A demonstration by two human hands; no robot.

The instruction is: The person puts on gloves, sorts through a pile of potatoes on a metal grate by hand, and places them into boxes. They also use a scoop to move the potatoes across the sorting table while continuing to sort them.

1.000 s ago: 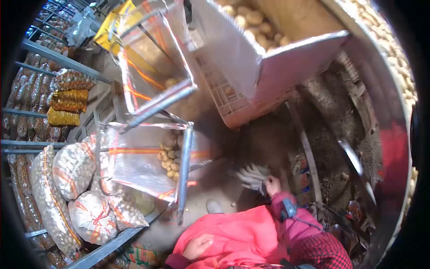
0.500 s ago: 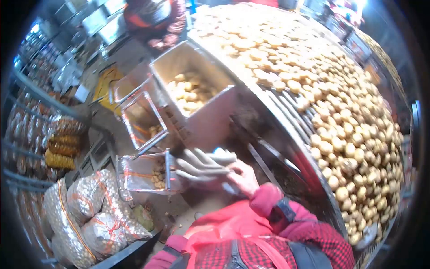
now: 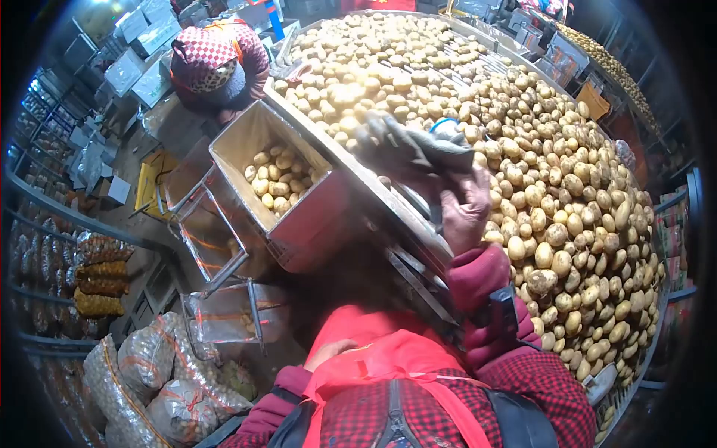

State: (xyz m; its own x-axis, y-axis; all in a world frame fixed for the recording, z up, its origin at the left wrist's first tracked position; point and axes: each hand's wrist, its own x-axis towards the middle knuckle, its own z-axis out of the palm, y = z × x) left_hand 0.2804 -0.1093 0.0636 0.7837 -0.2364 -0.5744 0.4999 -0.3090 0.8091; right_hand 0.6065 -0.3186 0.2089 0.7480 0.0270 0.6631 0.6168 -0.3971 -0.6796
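Observation:
My right hand point(image 3: 464, 213) is closed on grey work gloves point(image 3: 422, 153), which are blurred by motion. It holds them over the near edge of a large sorting table point(image 3: 351, 160) heaped with potatoes point(image 3: 575, 224). A small blue-rimmed thing point(image 3: 446, 125) shows beside the gloves; I cannot make out what it is. Low against my red apron point(image 3: 403, 351) lies my left hand point(image 3: 332, 351), partly in view, its fingers too hidden to read.
Left of the table stands an open box point(image 3: 276, 213) partly filled with potatoes. Metal-framed holders point(image 3: 213, 231) with bags are beside it. Filled potato sacks point(image 3: 149, 373) lie at lower left. Another person point(image 3: 216, 67) bends by the table's far left corner.
The gloves in my right hand have moved up and right, from beside the table to over its edge. My left hand has come partly into view. The other person is bent lower.

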